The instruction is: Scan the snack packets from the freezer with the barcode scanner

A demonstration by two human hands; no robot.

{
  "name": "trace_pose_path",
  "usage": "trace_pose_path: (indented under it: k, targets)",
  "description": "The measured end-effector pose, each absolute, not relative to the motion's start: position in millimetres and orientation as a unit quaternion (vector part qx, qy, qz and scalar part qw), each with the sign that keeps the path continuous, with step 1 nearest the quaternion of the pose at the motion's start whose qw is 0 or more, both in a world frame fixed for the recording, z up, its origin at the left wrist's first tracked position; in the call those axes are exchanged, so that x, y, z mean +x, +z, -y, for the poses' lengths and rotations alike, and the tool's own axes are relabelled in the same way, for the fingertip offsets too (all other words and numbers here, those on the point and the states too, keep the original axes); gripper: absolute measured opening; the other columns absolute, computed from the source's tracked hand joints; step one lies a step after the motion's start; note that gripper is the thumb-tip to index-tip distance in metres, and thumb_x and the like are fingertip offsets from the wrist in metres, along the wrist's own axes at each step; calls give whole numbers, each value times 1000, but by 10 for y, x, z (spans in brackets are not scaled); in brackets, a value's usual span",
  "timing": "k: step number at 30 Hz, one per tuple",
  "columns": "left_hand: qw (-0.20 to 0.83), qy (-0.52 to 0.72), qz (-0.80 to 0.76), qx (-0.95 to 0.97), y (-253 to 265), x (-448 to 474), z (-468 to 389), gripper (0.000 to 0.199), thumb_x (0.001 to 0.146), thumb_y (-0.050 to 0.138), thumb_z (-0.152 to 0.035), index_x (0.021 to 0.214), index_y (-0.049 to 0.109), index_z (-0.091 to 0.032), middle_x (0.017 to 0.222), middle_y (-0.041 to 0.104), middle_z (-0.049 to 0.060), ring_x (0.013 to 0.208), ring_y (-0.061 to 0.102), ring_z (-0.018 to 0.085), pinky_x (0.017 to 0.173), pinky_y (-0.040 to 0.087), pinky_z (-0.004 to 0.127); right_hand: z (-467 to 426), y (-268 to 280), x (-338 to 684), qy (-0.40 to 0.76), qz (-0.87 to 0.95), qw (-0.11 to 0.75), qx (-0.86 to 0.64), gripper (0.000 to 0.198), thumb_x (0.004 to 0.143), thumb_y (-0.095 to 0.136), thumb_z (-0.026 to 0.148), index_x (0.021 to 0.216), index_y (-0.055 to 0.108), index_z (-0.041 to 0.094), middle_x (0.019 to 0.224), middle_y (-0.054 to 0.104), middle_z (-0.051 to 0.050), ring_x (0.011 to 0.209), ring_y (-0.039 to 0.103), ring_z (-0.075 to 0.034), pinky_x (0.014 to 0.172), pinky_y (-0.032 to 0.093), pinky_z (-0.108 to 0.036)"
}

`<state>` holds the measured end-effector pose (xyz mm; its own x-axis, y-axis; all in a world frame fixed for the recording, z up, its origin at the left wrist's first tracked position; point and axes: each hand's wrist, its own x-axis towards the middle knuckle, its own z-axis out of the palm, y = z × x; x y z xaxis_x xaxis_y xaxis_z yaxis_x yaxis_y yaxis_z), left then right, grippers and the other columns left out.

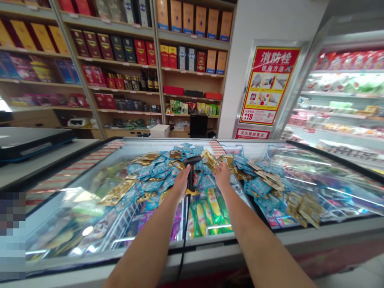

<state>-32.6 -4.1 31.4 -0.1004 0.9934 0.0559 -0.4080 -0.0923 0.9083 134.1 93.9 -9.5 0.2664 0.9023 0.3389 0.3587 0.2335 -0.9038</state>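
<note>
My left hand (181,183) is wrapped round the handle of a black barcode scanner (192,162), whose cord runs down toward me. The scanner head points right, at a gold packet (210,160) pinched in my right hand (222,174). A printed code patch shows on that packet. Beneath both hands, blue packets (156,170) and gold packets (118,193) lie heaped on the glass top of a chest freezer (99,236). A second heap of blue packets (261,186) and gold packets (310,209) spreads to the right.
Through the glass, yellow-and-green packs (213,206) show inside the freezer. A flat dark device (33,142) stands on the left counter. Shelves of boxed goods (126,50) line the back, and a refrigerated display (345,96) is at right. A pixelated patch covers the lower left edge.
</note>
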Motion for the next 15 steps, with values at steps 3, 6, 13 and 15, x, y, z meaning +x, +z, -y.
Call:
trace_pose_path:
  k: [3,6,13,15]
  targets:
    - [514,653,-414,372,293,-258,-4,45,72,59,-58,65,57,-14,51,56,4,40,49,11,39,38,22,-876,-55,1339,249,551,555,-572,29,79,46,25,104,56,15,55,58,3,50,57,-16,57,45,-26]
    - [489,677,-424,350,288,-176,-10,44,72,60,-58,68,57,-15,53,56,3,41,49,11,39,38,23,-846,-68,1344,295,547,567,-541,30,78,46,25,105,54,15,59,60,3,48,58,-15,54,46,-26]
    - [499,659,-414,380,266,-134,86,48,71,60,-59,81,59,-12,57,58,2,43,49,10,41,38,21,-886,-145,1341,429,490,619,-440,28,76,48,26,102,51,17,69,63,0,51,61,-17,53,52,-31]
    - [506,643,-418,394,274,-147,93,49,70,60,-60,78,59,-12,57,58,2,43,49,10,42,38,22,-908,-150,1331,443,475,627,-430,28,74,50,26,101,51,17,67,62,0,51,61,-17,54,53,-32]
